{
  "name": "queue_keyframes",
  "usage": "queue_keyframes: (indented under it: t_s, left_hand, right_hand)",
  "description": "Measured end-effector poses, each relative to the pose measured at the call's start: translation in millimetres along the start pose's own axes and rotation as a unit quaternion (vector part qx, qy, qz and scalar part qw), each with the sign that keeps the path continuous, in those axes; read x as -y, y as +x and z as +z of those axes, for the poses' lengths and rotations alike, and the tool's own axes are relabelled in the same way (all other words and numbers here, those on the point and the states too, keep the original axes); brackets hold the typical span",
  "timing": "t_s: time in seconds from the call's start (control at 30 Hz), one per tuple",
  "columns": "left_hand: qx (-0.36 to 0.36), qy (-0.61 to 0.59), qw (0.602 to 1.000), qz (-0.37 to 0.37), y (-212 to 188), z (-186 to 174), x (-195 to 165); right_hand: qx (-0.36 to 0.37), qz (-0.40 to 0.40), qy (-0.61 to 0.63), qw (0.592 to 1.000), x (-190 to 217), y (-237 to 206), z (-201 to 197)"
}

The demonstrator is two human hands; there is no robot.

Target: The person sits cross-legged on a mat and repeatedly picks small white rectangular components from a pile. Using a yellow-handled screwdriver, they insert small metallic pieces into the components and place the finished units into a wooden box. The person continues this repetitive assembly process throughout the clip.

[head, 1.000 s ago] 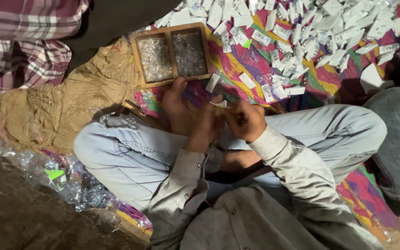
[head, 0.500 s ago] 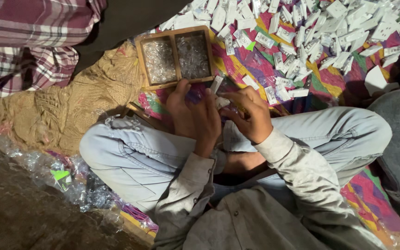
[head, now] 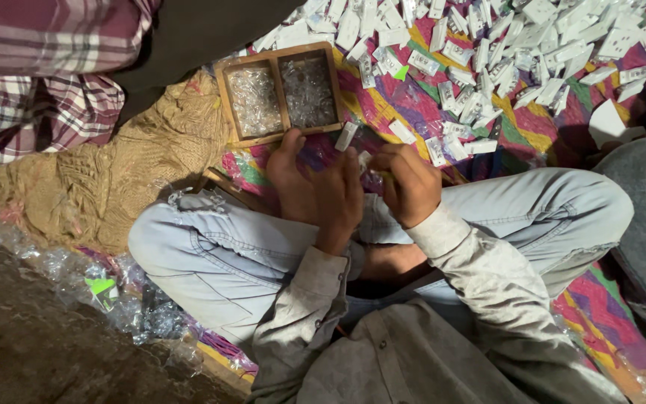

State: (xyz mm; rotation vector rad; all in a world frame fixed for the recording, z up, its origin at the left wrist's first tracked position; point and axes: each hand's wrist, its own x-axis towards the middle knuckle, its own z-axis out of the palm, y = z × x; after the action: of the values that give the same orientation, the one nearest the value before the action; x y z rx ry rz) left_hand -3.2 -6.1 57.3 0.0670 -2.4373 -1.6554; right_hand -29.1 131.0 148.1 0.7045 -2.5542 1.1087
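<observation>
Both hands meet at frame centre over my crossed legs, my left hand (head: 315, 191) curled beside my right hand (head: 411, 183), pinching a small white plastic piece (head: 365, 158) between them, close below the two-compartment wooden tray (head: 223, 97) of clear parts for easy reach.

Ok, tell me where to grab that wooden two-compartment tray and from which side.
Probably take the wooden tray by its two short end walls, coming down from above. The centre divider and both compartments are full of small clear pieces, so keep it level. Its near long wall lies close to the left hand and white pieces crowd its right end.
</observation>
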Motion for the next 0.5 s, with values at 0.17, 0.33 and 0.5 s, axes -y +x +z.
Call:
queue_keyframes:
  t_s: [0.17,0.33,0.5]
  left_hand:
    - [0.068,-0.129,0.980,-0.134,8.9,-17.8,-30.6]
    - [-0.183,0.240,0.944,0.134,10.1,-43.7,-55.4]
    - [-0.118,-0.014,0.993,-0.007,18.4,-29.3,-47.6]
  right_hand:
    - [0.011,0.133,0.134,0.982,1.0,4.4,1.8]
    - [0.064,0.186,0.091,0.976,2.6,6.1,-4.6]
    - [0.055,0.106,0.012,0.993,0.0,1.2,-5.5]
